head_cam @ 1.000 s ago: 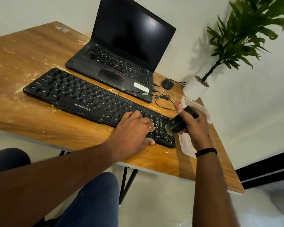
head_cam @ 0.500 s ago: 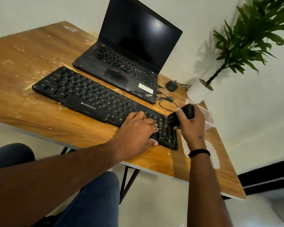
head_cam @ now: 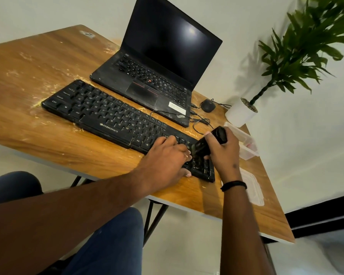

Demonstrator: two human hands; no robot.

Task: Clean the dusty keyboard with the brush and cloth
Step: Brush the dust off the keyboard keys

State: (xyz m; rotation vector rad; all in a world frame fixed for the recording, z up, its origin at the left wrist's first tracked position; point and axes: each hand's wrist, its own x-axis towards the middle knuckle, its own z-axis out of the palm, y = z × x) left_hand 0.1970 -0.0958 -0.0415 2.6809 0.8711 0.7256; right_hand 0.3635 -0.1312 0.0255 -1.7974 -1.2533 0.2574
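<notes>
A black dusty keyboard (head_cam: 107,114) lies slantwise across the wooden table (head_cam: 28,76), with pale dust scattered around it. My left hand (head_cam: 167,157) rests flat on the keys near the keyboard's right end, fingers spread. My right hand (head_cam: 224,153) grips a black brush (head_cam: 209,141) by its handle. The brush head points down-left and sits over the number pad at the keyboard's right end. No cloth is plainly visible.
An open black laptop (head_cam: 157,76) stands behind the keyboard, with a black mouse (head_cam: 208,105) and cables beside it. A white potted plant (head_cam: 240,114) is at the far right corner. A clear plastic box (head_cam: 246,143) and its lid (head_cam: 254,191) lie by my right hand.
My right hand has brought the brush left and down from beside the keyboard onto its right end. My left hand has stayed on the keys.
</notes>
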